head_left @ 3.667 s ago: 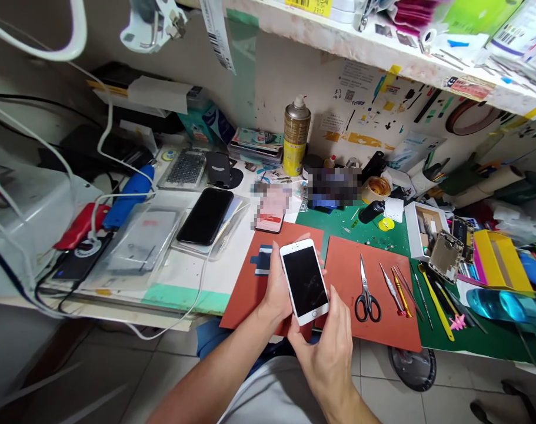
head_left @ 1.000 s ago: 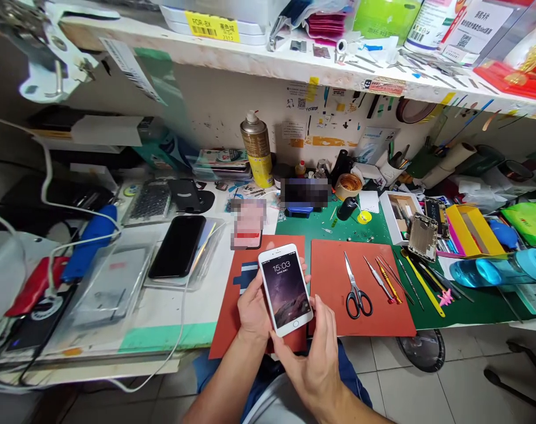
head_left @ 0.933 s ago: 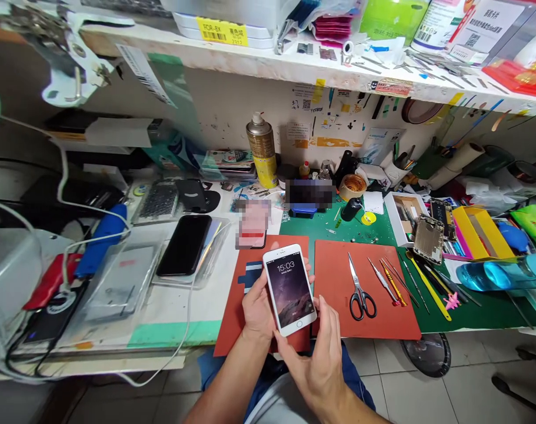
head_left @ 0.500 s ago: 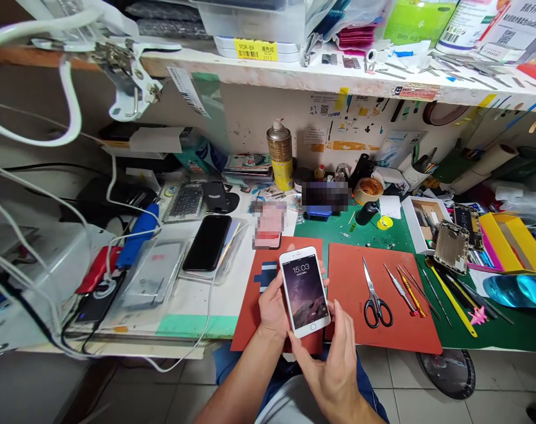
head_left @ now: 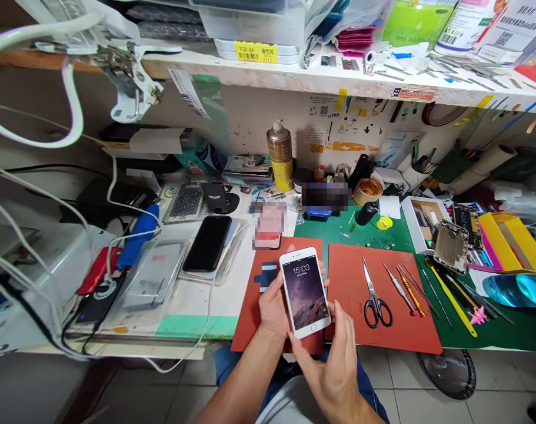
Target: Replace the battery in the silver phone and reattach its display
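Note:
A white smartphone (head_left: 305,294) with a lit lock screen reading 15:03 rests face up in my left hand (head_left: 272,306). The thumb lies along its left side and fingertips show past its right edge; the palm under it is partly hidden. My right hand (head_left: 333,359) spans the phone's lower end, thumb by the bottom left corner and fingers along the lower right edge. Beneath is a red-brown mat (head_left: 245,330), with a dark blue piece (head_left: 268,275) just left of the phone. Scissors (head_left: 377,303) lie on a second red-brown mat (head_left: 347,271) to the right.
A black phone (head_left: 207,242) lies on plastic packaging at left, near a white cable (head_left: 208,318). Tweezers (head_left: 420,288), screwdrivers and a yellow tool (head_left: 453,300) lie at right. A spray can (head_left: 280,156) stands behind, below an overhanging shelf (head_left: 268,76).

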Demonstrator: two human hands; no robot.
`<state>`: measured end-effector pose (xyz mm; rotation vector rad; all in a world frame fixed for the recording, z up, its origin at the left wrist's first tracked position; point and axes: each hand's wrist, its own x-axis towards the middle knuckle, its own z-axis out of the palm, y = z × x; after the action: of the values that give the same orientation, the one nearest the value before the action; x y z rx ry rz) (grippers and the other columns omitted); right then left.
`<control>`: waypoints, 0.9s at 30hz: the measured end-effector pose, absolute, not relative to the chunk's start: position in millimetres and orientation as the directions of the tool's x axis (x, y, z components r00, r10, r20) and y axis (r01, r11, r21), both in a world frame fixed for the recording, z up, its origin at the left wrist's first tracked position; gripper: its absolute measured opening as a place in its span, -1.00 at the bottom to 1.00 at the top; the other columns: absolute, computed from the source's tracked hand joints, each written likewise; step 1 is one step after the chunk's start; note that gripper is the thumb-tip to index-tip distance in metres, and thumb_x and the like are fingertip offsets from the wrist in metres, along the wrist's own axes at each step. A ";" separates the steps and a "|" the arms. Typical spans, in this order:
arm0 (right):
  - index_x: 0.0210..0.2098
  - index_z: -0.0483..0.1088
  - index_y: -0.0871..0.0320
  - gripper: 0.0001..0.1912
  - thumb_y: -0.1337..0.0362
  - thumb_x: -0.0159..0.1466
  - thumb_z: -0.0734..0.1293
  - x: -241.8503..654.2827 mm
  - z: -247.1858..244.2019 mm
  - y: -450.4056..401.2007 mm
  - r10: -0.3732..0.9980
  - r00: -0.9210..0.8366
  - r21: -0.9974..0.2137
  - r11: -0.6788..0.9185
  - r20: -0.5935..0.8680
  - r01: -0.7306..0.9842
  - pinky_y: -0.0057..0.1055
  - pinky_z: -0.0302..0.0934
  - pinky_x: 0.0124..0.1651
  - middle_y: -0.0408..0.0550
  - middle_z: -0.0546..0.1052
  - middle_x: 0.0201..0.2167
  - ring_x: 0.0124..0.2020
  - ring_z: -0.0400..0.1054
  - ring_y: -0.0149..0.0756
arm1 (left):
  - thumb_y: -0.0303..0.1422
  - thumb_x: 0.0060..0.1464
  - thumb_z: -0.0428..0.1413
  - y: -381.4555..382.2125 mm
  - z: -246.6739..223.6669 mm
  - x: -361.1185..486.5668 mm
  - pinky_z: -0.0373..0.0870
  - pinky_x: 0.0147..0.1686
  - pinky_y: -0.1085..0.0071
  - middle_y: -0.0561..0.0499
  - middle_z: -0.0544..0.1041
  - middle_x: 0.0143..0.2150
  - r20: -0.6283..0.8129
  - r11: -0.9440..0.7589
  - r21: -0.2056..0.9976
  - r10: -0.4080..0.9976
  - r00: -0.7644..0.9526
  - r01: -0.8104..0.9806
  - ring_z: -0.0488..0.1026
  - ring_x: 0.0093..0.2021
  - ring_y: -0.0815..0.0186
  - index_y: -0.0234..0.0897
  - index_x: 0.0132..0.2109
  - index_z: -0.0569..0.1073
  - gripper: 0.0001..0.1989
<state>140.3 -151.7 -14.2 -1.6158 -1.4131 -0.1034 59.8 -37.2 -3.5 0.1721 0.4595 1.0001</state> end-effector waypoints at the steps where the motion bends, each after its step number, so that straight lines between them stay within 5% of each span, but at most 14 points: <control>1: 0.52 0.00 0.37 0.03 0.27 0.26 0.58 140.3 -14.0 -151.7 0.724 0.327 -0.579 0.122 0.608 0.806 0.08 0.55 0.03 0.38 0.48 0.11 0.12 0.44 0.11 | -0.20 0.37 0.06 -37.2 -4.1 59.7 0.38 0.26 -0.31 -0.29 0.45 0.37 -0.288 0.535 0.346 0.842 0.456 -0.770 0.48 0.30 -0.20 -0.05 0.57 0.06 -0.29; 27: 0.52 0.00 0.33 0.01 0.25 0.28 0.57 140.7 -15.8 -152.1 0.730 0.328 -0.586 0.121 0.600 0.801 0.10 0.54 0.01 0.38 0.49 0.10 0.11 0.46 0.14 | -0.17 0.40 0.02 -38.3 -6.1 56.1 0.37 0.26 -0.29 -0.26 0.53 0.30 -0.230 0.553 0.352 0.833 0.503 -0.755 0.49 0.30 -0.18 0.01 0.57 0.01 -0.30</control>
<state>140.7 -152.1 -15.8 -1.6175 -1.4137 -0.0921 56.1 -38.3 -6.1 0.2167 0.3966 0.9683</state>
